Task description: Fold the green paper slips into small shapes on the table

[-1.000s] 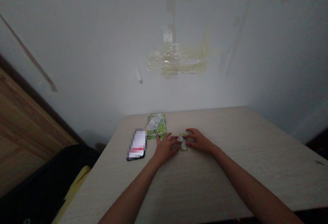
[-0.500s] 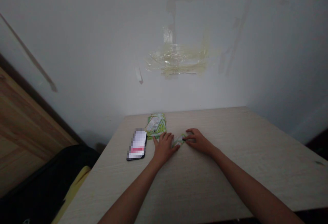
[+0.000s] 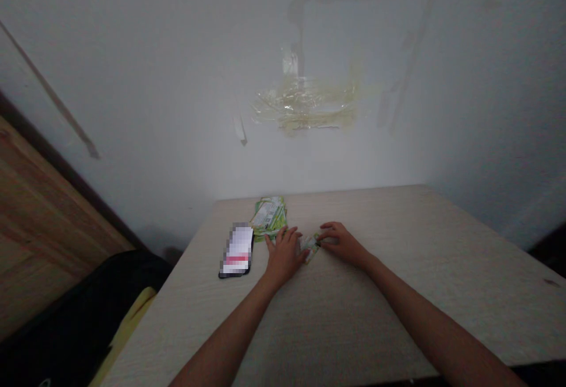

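Between my two hands a small green-and-white printed packet [image 3: 311,249] lies on or just above the table, slanted. My left hand [image 3: 284,259] rests on the tabletop with several fingers spread, its thumb and forefinger at the packet's left edge. At the packet's upper right corner, the fingertips of my right hand [image 3: 342,244] pinch it. Beyond my left hand sits a loose pile of similar flat green packets [image 3: 270,215]; my left fingertips come close to its near edge.
A phone [image 3: 237,251] with a lit, blurred screen lies left of my left hand. The pale wooden table [image 3: 380,210] meets a wall [image 3: 177,80] with old tape on it. Dark and yellow cloth [image 3: 132,310] and a wooden panel [image 3: 35,228] stand to the left.
The packet between my hands has turned slightly, and its lower end now shows nearer to me, below my left thumb. Both hands have barely shifted.
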{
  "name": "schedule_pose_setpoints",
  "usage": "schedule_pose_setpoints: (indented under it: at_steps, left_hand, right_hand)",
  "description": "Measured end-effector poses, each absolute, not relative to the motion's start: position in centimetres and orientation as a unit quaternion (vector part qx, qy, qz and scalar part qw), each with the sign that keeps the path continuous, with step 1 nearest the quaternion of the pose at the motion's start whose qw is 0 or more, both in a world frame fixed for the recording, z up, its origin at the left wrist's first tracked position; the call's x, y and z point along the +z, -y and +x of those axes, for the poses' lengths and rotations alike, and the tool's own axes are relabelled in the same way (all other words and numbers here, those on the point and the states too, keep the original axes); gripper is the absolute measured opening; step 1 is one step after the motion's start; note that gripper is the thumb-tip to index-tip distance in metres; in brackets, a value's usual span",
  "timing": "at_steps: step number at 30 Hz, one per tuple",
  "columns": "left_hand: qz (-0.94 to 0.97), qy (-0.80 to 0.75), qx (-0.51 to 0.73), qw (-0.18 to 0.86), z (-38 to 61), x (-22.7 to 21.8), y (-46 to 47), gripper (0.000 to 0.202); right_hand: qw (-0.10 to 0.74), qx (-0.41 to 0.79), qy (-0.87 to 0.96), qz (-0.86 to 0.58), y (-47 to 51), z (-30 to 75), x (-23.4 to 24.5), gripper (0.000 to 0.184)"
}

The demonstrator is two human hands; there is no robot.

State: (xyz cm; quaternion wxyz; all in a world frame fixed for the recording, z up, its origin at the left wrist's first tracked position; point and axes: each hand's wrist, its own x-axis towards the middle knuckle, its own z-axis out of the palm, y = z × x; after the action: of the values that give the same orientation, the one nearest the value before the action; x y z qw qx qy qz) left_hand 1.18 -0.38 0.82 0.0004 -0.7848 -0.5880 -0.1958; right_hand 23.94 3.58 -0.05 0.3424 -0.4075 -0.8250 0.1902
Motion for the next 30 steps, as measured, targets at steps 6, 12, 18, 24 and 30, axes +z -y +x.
schedule_pose_setpoints:
  at_steps: [6,12,18,24,30]
  left_hand:
    - [-0.793,0.562,-0.233,-0.005,1.2,1.1,0.6,0.043]
    - [-0.801,0.546,-0.244,-0.007,1.2,1.6,0.7,0.041]
    - [-0.791,0.549,-0.27,-0.008,1.2,1.4,0.5,0.052]
    - [-0.768,0.576,-0.28,-0.013,1.0,1.2,0.3,0.056]
    - [-0.765,0.583,-0.273,-0.013,1.0,0.9,0.1,0.052]
  right_hand:
    - [0.407,0.187,0.784,-0.43,-4.9,24.1,-1.6,0.034]
    - [0.413,0.191,0.782,-0.426,-5.0,24.1,-1.8,0.018]
    - [0.442,0.198,0.765,-0.424,-4.9,24.1,-1.2,0.013]
    - [0.485,0.191,0.739,-0.428,-4.9,24.3,-0.8,0.011]
    - [0.483,0.102,0.769,-0.407,-4.4,24.5,-0.2,0.006]
